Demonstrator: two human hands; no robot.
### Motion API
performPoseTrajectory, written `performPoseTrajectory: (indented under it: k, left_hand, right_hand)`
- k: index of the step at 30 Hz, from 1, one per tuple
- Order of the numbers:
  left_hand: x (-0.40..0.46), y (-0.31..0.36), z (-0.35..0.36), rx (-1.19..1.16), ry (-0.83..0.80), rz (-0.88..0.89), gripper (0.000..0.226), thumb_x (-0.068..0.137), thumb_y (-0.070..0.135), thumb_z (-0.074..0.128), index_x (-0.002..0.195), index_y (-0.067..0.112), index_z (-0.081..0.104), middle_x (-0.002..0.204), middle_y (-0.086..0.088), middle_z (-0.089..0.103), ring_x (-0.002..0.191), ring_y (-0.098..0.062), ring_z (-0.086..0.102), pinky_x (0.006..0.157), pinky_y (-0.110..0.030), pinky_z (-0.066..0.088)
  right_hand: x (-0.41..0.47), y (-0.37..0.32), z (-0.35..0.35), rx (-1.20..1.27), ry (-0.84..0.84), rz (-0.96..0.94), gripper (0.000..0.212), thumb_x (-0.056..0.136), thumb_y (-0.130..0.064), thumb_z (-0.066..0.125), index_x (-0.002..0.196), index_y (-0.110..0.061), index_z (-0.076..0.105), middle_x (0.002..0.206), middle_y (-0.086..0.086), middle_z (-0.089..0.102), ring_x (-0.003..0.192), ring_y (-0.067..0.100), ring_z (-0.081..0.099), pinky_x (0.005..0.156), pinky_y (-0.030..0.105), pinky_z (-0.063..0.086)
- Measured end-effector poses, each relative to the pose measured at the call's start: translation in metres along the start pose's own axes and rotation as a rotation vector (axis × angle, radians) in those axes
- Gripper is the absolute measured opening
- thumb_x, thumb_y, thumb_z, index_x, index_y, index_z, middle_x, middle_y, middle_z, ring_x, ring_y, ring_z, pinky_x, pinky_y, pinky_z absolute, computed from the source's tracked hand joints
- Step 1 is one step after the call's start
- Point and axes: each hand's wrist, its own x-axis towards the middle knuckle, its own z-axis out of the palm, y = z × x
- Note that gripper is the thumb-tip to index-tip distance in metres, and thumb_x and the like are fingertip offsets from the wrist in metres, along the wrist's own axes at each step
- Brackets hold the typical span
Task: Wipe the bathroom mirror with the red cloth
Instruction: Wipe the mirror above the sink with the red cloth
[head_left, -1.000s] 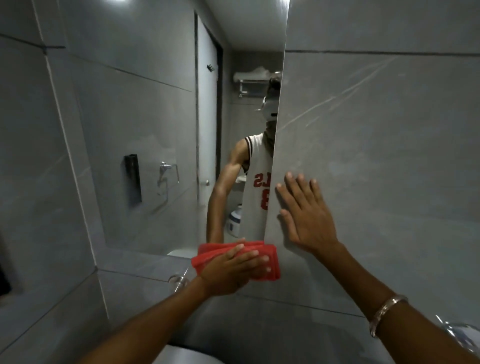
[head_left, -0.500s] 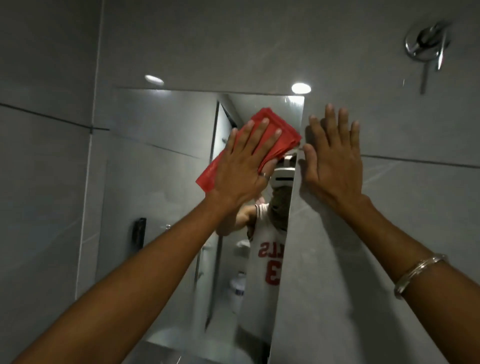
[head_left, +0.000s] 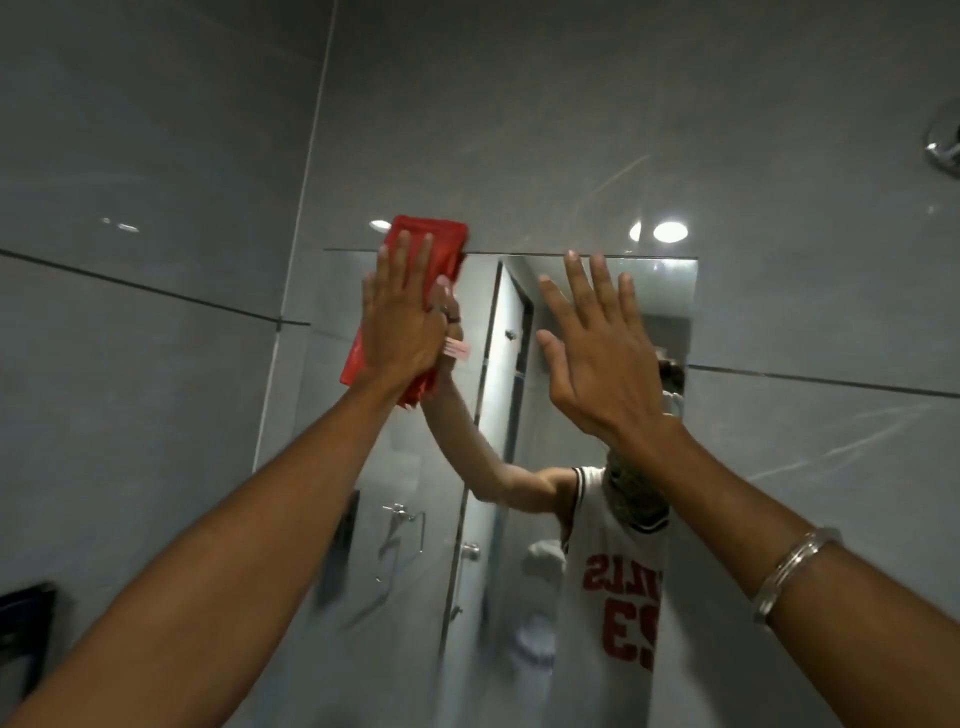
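Note:
The red cloth (head_left: 439, 244) is folded flat against the top left part of the bathroom mirror (head_left: 374, 478), its upper edge just over the mirror's top edge. My left hand (head_left: 402, 312) lies spread on the cloth and presses it to the glass. My right hand (head_left: 592, 353) is raised with fingers apart in front of the mirror's upper right part, holding nothing; I cannot tell if it touches the glass. A silver bangle sits on my right wrist. The mirror reflects a person in a white jersey.
Grey tiled walls surround the mirror. A chrome fitting (head_left: 943, 148) sticks out of the wall at the far right. A dark holder (head_left: 23, 618) is mounted on the left wall, low down.
My left hand has slid the cloth leftward along the mirror's top edge from the top right corner. My right hand has shifted from the wall tile to in front of the mirror.

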Motion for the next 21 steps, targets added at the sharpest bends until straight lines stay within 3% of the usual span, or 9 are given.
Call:
performPoseTrajectory:
  k: [6, 11, 13, 17, 18, 19, 21]
  left_hand:
    - [0.013, -0.054, -0.019, -0.082, 0.062, -0.282, 0.059, 0.11, 0.045, 0.021, 0.164, 0.028, 0.004, 0.174, 0.0, -0.002, 0.161, -0.022, -0.004, 0.13, -0.048, -0.005]
    - [0.002, -0.049, -0.021, -0.15, 0.125, -0.699, 0.062, 0.11, 0.042, 0.02, 0.164, 0.014, 0.005, 0.174, -0.004, 0.002, 0.161, -0.026, 0.001, 0.13, -0.047, -0.001]
    - [-0.032, -0.04, -0.012, -0.079, 0.113, -0.528, 0.063, 0.11, 0.043, 0.02, 0.165, 0.015, 0.004, 0.174, -0.005, 0.001, 0.161, -0.027, 0.001, 0.131, -0.048, 0.0]
    - [-0.119, -0.058, -0.003, 0.062, -0.133, 0.171, 0.063, 0.109, 0.037, 0.025, 0.164, 0.024, -0.001, 0.173, -0.007, -0.005, 0.16, -0.027, -0.006, 0.13, -0.052, -0.003]
    - [-0.132, -0.073, -0.003, 0.089, -0.165, 0.267, 0.062, 0.108, 0.036, 0.027, 0.164, 0.024, 0.0, 0.174, -0.007, -0.004, 0.16, -0.026, -0.008, 0.13, -0.055, -0.003]
    - [-0.141, -0.087, -0.004, 0.087, -0.155, 0.253, 0.061, 0.108, 0.036, 0.028, 0.163, 0.026, 0.003, 0.174, -0.006, -0.001, 0.161, -0.024, -0.008, 0.129, -0.057, -0.001]
    - [-0.143, -0.099, -0.005, 0.035, -0.012, -0.052, 0.058, 0.11, 0.044, 0.023, 0.163, 0.027, 0.008, 0.174, -0.002, 0.003, 0.161, -0.021, -0.004, 0.13, -0.054, 0.002]
  right_hand:
    - [0.018, -0.032, 0.019, 0.061, 0.01, -0.008, 0.068, 0.103, -0.056, 0.011, 0.162, -0.023, 0.013, 0.172, 0.009, 0.002, 0.159, 0.028, -0.003, 0.13, 0.051, 0.002]
    - [-0.007, -0.039, 0.022, 0.079, 0.011, -0.018, 0.068, 0.103, -0.056, 0.006, 0.162, -0.023, 0.013, 0.172, 0.009, 0.003, 0.16, 0.027, -0.002, 0.13, 0.051, 0.003]
    - [-0.019, -0.041, 0.023, 0.086, 0.01, -0.031, 0.067, 0.104, -0.055, 0.008, 0.162, -0.022, 0.014, 0.172, 0.01, 0.003, 0.16, 0.028, -0.002, 0.13, 0.052, 0.004]
    - [-0.041, -0.048, 0.032, 0.087, -0.02, -0.05, 0.067, 0.104, -0.053, 0.011, 0.162, -0.021, 0.015, 0.172, 0.011, 0.003, 0.16, 0.028, -0.002, 0.13, 0.051, 0.003]
    - [-0.045, -0.05, 0.035, 0.089, -0.031, -0.052, 0.067, 0.104, -0.053, 0.012, 0.162, -0.02, 0.016, 0.172, 0.011, 0.003, 0.16, 0.028, -0.002, 0.13, 0.051, 0.002]
    - [-0.051, -0.054, 0.038, 0.089, -0.042, -0.049, 0.066, 0.104, -0.052, 0.013, 0.162, -0.02, 0.016, 0.172, 0.011, 0.003, 0.16, 0.027, -0.002, 0.13, 0.049, 0.0]
    - [-0.06, -0.057, 0.039, 0.094, -0.041, -0.033, 0.066, 0.104, -0.051, 0.015, 0.162, -0.019, 0.017, 0.172, 0.011, 0.004, 0.16, 0.027, -0.002, 0.13, 0.047, -0.003]
